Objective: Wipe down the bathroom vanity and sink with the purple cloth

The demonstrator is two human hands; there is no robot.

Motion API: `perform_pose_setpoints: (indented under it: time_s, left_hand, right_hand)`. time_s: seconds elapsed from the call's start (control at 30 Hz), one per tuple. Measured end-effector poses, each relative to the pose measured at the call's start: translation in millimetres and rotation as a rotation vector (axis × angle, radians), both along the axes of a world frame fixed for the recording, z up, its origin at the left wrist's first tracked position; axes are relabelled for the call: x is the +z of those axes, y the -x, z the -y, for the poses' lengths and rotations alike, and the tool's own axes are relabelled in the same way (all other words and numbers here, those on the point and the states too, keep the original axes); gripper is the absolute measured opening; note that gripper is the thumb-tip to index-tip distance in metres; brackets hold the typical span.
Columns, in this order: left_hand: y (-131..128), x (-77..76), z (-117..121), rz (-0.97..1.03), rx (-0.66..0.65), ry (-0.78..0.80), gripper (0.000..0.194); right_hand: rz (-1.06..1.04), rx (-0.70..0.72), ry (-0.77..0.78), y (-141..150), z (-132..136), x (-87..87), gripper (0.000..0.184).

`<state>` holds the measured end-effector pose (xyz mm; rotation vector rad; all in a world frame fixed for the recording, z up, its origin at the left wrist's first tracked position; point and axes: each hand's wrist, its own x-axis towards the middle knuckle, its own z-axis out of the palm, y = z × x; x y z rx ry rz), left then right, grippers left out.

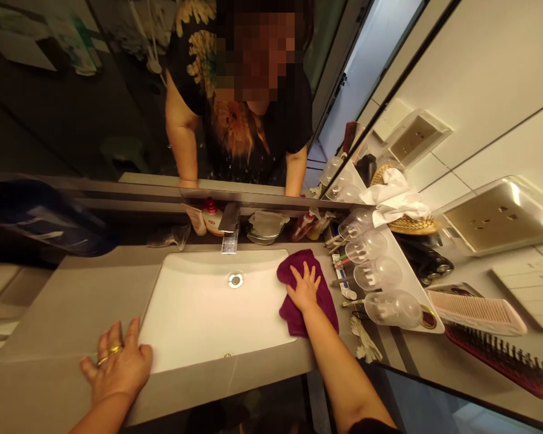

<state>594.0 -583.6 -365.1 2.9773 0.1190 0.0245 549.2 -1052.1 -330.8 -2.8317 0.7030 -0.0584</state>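
Note:
My right hand [304, 287] lies with spread fingers on top of a purple cloth [328, 301], pressing it against the counter at the right rim of the white sink [208, 325]. The cloth hangs slightly over that rim. On the other side, my left hand [121, 364] rests on the grey countertop [94, 295] by the sink's front left corner, fingers apart, with rings on it and nothing held. The metal faucet [229, 232] stands behind the basin, above the drain [235, 280].
A pump bottle [214, 220], a soap dish [266, 226] and a pink bottle [304, 224] line the back edge. To the right, a wall rack [416, 271] carries clear cups [393, 308], with toothbrushes below. Combs [479, 310] hang nearby. A dark blue bottle [49, 217] is at left; a mirror [140, 120] spans behind.

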Motion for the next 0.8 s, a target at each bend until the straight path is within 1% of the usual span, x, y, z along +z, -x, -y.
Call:
perform_pose_setpoints:
  time_s: [0.1,0.17,0.23,0.3,0.33,0.4,0.5,0.57,0.63,0.7,0.73,0.8]
  left_hand:
    - [1,5.1,3,-0.014,0.020,0.003,0.062]
    - [2,6.2,4,0.002,0.017,0.013,0.062]
    - [2,6.4,4,0.006,0.015,0.023,0.062]
    - [3,7.1,4,0.004,0.014,0.031,0.062]
    - [4,7.6,4,0.001,0.014,0.034,0.062]
    - [4,8.8,5,-0.005,0.014,0.038,0.062]
    - [4,10.1,6,-0.008,0.004,0.048,0.062]
    - [4,10.8,7,-0.011,0.006,0.054,0.062]
    - [5,11.8,7,-0.018,0.004,0.061,0.063]
    - [6,13.6,7,-0.025,-0.008,0.071,0.063]
    - [7,14.7,7,-0.028,-0.016,0.078,0.063]
    - [8,17.0,6,-0.038,-0.027,0.095,0.064]
  right_hand:
    - [0.029,-0.140,-0.036,-52,6,2.5,0.067]
    - [0.062,-0.204,-0.050,-73,7,1.9,0.065]
    - [0.073,-0.226,-0.053,-82,9,1.6,0.065]
    - [0.051,-0.190,-0.053,-77,12,2.4,0.066]
    - [0.034,-0.145,-0.051,-69,15,3.2,0.066]
    - [0.007,-0.012,-0.036,-40,22,5.1,0.064]
    - [0.001,0.186,0.015,29,30,5.2,0.059]
    - [0.008,0.240,0.041,84,29,1.2,0.056]
    - [0.029,0.229,0.044,133,21,-6.0,0.054]
    - [0.076,0.165,0.030,169,3,-15.3,0.051]
    - [0.105,0.120,0.021,181,-11,-20.0,0.050]
    - [0.155,0.033,0.000,191,-48,-28.2,0.049]
